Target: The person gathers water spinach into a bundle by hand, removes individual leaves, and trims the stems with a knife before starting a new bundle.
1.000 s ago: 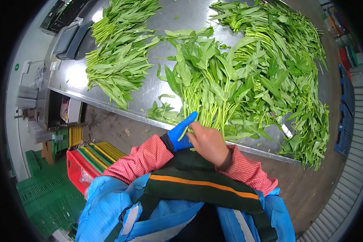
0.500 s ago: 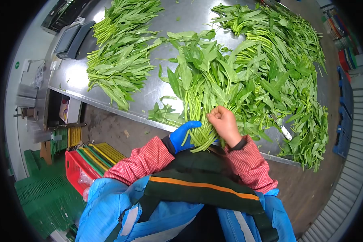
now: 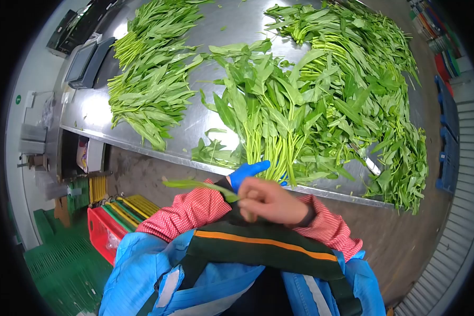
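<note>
A bunch of long-stemmed leafy greens (image 3: 271, 142), which looks like water spinach, stands over the table's front edge with its leaves pointing away from me. Wrapped round the lower stems is my left hand (image 3: 243, 173), in a blue glove; part of it is hidden behind my other hand. My right hand (image 3: 274, 201), bare and blurred by motion, is closed just below and right of the glove. From its fingers a loose leaf (image 3: 195, 184) sticks out to the left, smeared by motion.
More greens lie in a big pile (image 3: 353, 100) at the right and in neat bunches (image 3: 152, 89) at the left of the metal table (image 3: 142, 141). A white-handled knife (image 3: 372, 166) lies right. A dark tray-like device (image 3: 87, 63) stands far left; a red crate (image 3: 101, 231) sits below.
My right hand has moved left and down from beside the stems, with a leaf in its fingers. My left hand still holds the bunch, whose stem ends now point more toward the table.
</note>
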Motion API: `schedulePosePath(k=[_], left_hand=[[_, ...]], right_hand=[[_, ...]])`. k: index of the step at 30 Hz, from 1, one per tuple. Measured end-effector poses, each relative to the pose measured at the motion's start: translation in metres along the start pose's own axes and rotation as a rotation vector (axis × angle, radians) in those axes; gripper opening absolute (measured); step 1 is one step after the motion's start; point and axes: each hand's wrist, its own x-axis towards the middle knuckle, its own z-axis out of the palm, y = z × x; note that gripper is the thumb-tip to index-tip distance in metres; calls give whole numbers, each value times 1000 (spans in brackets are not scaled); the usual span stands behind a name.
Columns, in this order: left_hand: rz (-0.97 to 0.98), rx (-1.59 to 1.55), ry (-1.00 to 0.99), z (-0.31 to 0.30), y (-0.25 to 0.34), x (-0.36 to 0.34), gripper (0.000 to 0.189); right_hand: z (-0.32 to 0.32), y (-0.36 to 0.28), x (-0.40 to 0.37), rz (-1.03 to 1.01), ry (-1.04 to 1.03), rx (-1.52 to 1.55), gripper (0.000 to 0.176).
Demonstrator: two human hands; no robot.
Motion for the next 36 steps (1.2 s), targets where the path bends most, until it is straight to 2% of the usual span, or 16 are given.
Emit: schedulePosePath(k=[1,3,5,7,8,9,11,14,16,19,23,27,30,33,34,36], left_hand=[[-190,-243,9,7,4,8,41],[-397,-673,-75,13,25,6,47],[-369,-724,-128,10,18,6,48],[-367,-726,-110,13,21,6,48],[-364,-730,-98,13,23,7,48],[-382,-724,-116,10,19,8,48],[-422,-709,-152,1,8,11,47],[-483,-619,-49,1,18,8,45],[-518,-570,-65,0,25,5,43],[-503,-466,-124,-4,27,4,42],[-474,-389,-129,-15,23,3,47],[-426,-561,-245,-12,38,3,51],[-455,-578,-312,-18,38,6,54],[-437,-516,-289,-22,39,6,53],[-378,-465,-265,-23,42,7,52],[-258,-368,-212,-23,48,5,50]], right_hand=[[-8,-8,-6,-9,26,80,15],[-34,-16,-23,-458,535,179,27],[-81,-31,-39,-615,716,584,37],[-97,-1,-53,-266,991,26,33],[-93,16,-55,25,947,-157,34],[-90,50,-56,47,809,-481,33],[-49,54,-45,169,808,-730,28],[-27,53,-31,117,795,-842,25],[-4,38,-22,82,743,-1006,24],[8,52,-7,17,588,-1099,24],[2,50,-11,-59,547,-948,27],[-21,59,-24,16,1128,-548,24],[-39,76,-22,133,1165,-527,25],[-41,100,-8,90,984,-289,23],[-35,102,-1,-10,992,-42,23],[-26,89,2,-51,1051,-104,23]])
